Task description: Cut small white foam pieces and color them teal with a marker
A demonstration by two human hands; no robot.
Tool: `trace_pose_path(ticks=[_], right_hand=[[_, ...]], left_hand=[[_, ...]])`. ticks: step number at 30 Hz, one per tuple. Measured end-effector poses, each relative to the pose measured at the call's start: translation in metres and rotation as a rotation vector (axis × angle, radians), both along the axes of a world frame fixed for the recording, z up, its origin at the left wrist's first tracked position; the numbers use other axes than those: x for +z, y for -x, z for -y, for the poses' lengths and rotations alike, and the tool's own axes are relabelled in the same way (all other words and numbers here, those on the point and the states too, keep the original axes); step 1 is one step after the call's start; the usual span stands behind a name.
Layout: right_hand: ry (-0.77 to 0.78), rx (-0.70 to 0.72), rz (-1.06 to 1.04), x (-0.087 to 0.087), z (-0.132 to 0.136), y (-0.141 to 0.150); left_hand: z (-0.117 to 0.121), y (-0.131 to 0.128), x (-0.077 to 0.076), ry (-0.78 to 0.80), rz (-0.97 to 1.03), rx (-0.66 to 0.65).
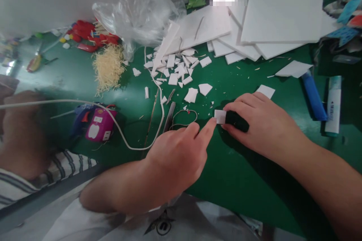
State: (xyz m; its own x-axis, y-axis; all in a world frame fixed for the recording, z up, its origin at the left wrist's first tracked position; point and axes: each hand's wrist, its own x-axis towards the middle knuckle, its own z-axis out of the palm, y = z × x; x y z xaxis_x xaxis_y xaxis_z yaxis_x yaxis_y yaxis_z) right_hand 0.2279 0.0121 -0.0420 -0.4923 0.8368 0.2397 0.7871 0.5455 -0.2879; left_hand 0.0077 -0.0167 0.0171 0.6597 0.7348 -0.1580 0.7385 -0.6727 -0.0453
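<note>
My right hand point(260, 124) rests on the green table point(240, 180), fingers curled round a small black block point(236, 120) with a white foam square point(220, 116) at its left end. My left hand point(181, 154) lies just left of it, index finger stretched out and its tip touching the white square; the other fingers are curled under. A thin looped wire point(183, 115) lies just beyond my left hand.
Cut white foam pieces point(181, 69) and large foam sheets point(283, 7) lie at the back. A pile of thin sticks point(109, 67), a plastic bag point(138, 15), a glue gun point(93, 120) with white cord, a blue tool point(313, 96) and a white tube point(333, 103) surround the work spot. Another person's arm point(19, 135) is at left.
</note>
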Motion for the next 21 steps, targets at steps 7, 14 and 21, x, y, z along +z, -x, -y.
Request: trace_pose_path(ticks=[7, 14, 21], right_hand=[[-0.017, 0.027, 0.027, -0.0010, 0.0001, -0.0025], [-0.051, 0.026, 0.018, -0.0027, 0.0002, -0.0021], [-0.082, 0.028, 0.024, -0.0025, 0.0007, -0.0008]], left_hand=[[0.0018, 0.0030, 0.0008, -0.067, 0.025, -0.014], [0.0032, -0.0004, -0.0061, -0.117, 0.028, -0.029], [0.0048, -0.0007, -0.0060, -0.152, 0.008, -0.033]])
